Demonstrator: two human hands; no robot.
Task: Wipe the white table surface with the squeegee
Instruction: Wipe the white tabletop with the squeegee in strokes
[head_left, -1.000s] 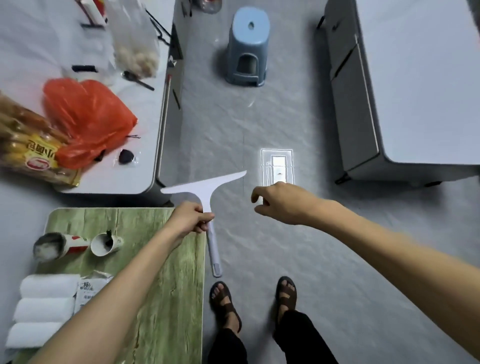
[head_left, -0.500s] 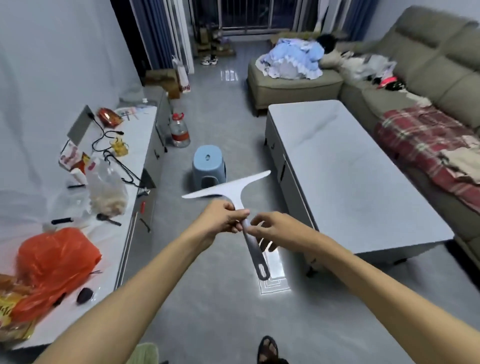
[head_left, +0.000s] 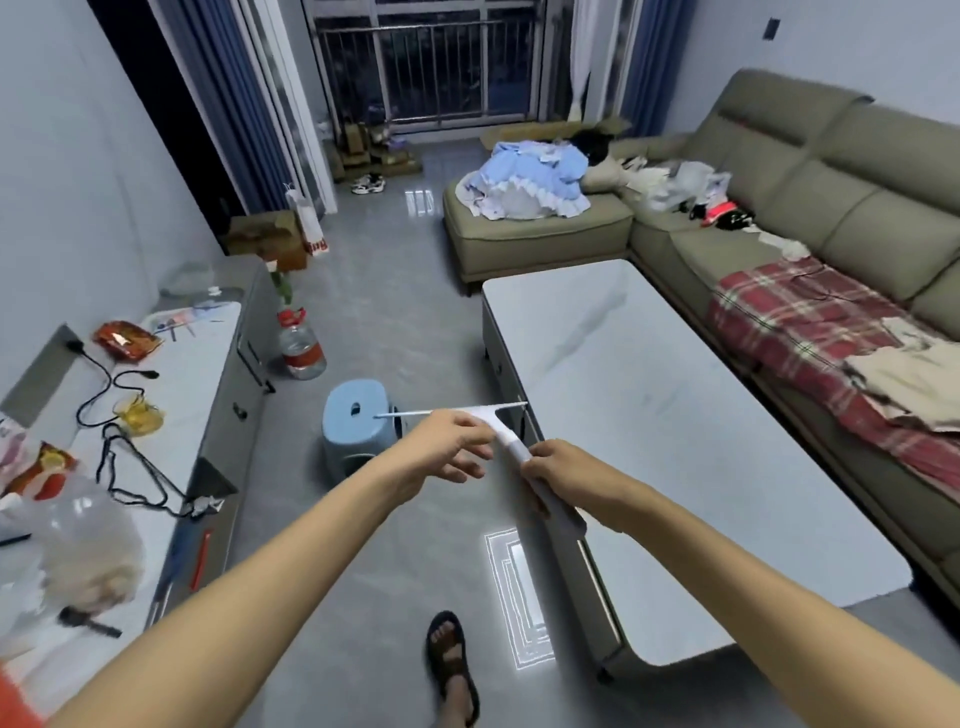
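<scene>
The white squeegee (head_left: 500, 422) is held in the air in front of me, its thin blade level and edge-on above the floor, near the left edge of the white table (head_left: 691, 447). My right hand (head_left: 571, 480) grips the grey handle, which runs down under the palm. My left hand (head_left: 449, 444) pinches the neck of the squeegee just below the blade. The long white table top stretches away on my right, beside the sofa.
A blue plastic stool (head_left: 358, 421) stands on the grey floor just beyond my hands, with a water bottle (head_left: 301, 348) behind it. A white cabinet (head_left: 171, 415) with cables and bags runs along the left. An olive sofa (head_left: 831, 249) with a plaid blanket flanks the table.
My view lifted from the floor to the room. The right hand came in and took the handle; the squeegee moved right toward the table edge, and its blade turned edge-on.
</scene>
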